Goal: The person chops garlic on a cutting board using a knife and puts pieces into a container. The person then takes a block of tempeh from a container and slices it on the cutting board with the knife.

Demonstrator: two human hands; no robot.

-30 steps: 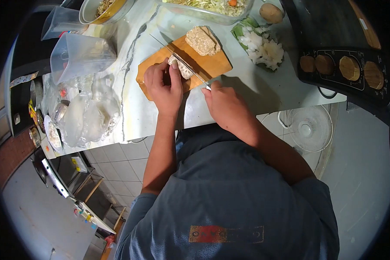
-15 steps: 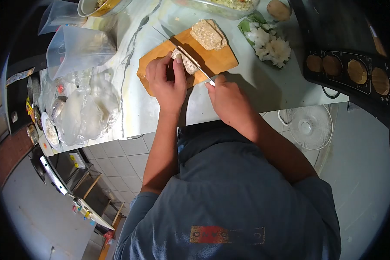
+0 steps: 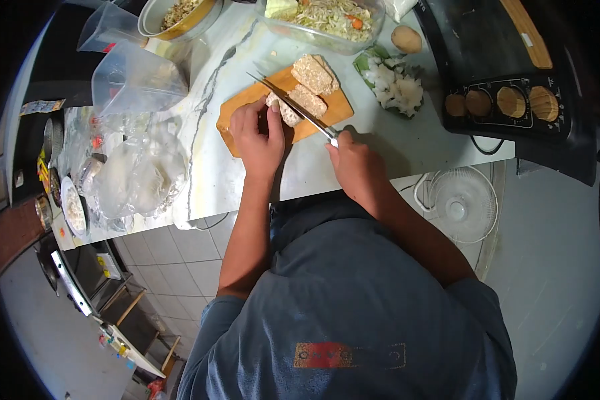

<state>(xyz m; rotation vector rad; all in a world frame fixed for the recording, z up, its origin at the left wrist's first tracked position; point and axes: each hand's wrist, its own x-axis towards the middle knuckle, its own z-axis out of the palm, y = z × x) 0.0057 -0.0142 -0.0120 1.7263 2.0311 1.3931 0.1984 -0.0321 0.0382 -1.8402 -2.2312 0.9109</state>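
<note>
A wooden cutting board [image 3: 341, 107] lies on the marble-patterned counter. My left hand [image 3: 260, 145] has its fingertips closed on a piece of tempeh [image 3: 286, 116] at the board's left side. In my right hand [image 3: 360, 168] is the handle of a knife [image 3: 301, 110], its blade slanting up and left across the board beside the held piece. A cut slice of tempeh [image 3: 307, 100] lies just beyond the blade. Farther back, more tempeh [image 3: 315, 73] rests at the board's far edge, with pieces overlapping.
Behind the board stands a clear container of shredded vegetables [image 3: 340, 23]. White chopped pieces on a leaf [image 3: 397, 87] and a brown round item [image 3: 407, 40] sit to the right, near a black stove [image 3: 507, 100]. Plastic bags [image 3: 140, 177] and a clear jug [image 3: 137, 80] occupy the left.
The blade has come through the tempeh, and a slice now lies apart on its far side. My right hand has shifted slightly right and lower; the view has moved a little.
</note>
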